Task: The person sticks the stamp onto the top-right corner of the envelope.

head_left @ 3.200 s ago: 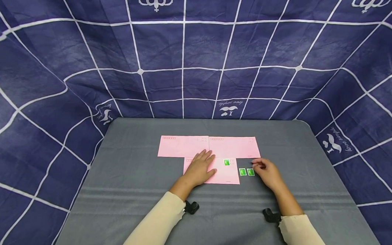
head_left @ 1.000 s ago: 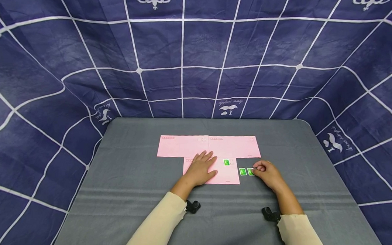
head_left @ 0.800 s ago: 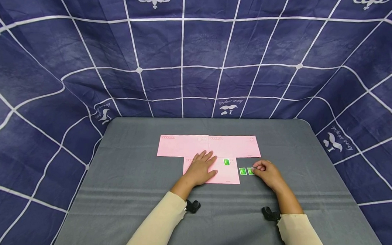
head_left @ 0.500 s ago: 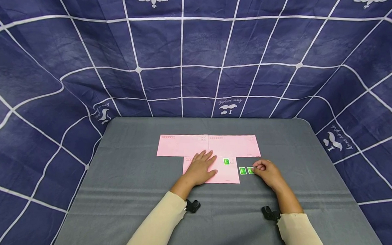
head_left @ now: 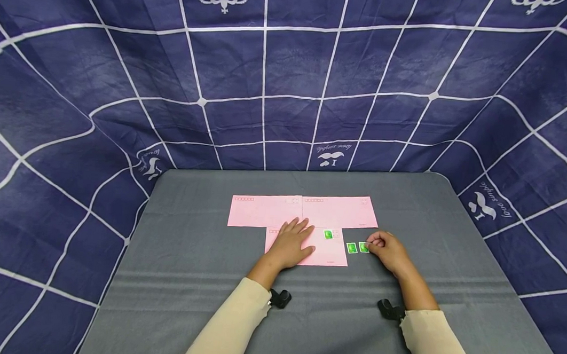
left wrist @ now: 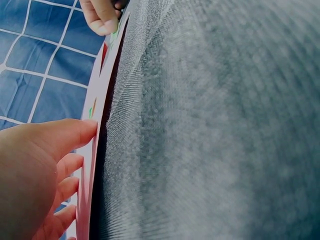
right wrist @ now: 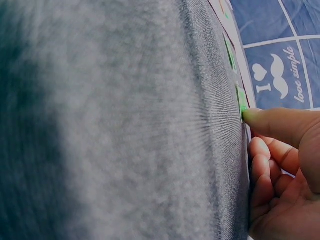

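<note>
My left hand lies with spread, straight fingers on the nearest pink envelope, which has a green stamp near its upper right corner. To the right of that envelope, two more green stamps lie side by side on the grey cloth. The left one of these stamps has nothing touching it. My right hand has the thumb and curled fingers at the right edge of the other stamp. In the right wrist view the thumb tip overlaps this stamp, pinching its edge.
Two further pink envelopes, one at left and one at right, lie edge to edge behind the first. The grey cloth covers the table. A blue checked curtain surrounds its back and sides.
My right hand has drawn in from above the right stamp's side to its right edge, and the gap between the two loose stamps is slightly wider. The left hand stays in place.
</note>
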Motion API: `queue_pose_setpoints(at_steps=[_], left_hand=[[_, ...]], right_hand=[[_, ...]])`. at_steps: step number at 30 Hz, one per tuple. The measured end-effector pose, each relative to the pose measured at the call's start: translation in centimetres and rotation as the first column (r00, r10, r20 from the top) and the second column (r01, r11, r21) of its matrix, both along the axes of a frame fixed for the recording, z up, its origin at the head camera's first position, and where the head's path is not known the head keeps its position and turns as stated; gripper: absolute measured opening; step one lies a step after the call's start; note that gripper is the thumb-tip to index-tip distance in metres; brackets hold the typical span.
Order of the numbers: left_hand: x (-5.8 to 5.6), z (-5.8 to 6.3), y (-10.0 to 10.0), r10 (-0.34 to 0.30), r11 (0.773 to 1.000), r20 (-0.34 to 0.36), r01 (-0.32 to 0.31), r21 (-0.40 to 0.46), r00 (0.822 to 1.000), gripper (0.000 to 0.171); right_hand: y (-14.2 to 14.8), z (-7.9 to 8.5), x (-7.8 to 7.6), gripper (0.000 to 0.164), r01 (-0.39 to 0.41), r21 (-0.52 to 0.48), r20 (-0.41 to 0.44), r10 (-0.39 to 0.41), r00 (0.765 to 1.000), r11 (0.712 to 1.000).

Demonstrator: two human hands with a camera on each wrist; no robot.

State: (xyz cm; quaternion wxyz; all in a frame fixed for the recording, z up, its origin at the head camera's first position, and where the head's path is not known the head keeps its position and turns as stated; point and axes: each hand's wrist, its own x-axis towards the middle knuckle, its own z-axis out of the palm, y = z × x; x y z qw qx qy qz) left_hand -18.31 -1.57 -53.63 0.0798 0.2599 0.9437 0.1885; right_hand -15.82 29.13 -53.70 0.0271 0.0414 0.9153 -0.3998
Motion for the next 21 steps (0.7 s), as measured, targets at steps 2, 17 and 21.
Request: queue_pose_setpoints(at_steps=[2,17,21], left_hand=[[0.0,-0.04,0.02,0.001,1.0,0.0,-0.001,0.003,1.0,0.063],[0.03,0.03,-0.02,0.003,1.0,0.003,-0.004,0.014,1.0,0.062],[0.05,0.0,-0.03,0.006,1.0,0.008,-0.006,0.012,1.0,0.062]], right_hand=[[0.01,-0.02,0.01,0.01,0.005,-0.014,0.0,-0.005,1.0,1.0],[0.31,0.44,0.17,0.016,0.017,-0.147,0.036,-0.012,0.999,0.989],[0.42,0.37,0.2,0.018,0.02,-0.173,0.043,-0.012,0.999,0.985]])
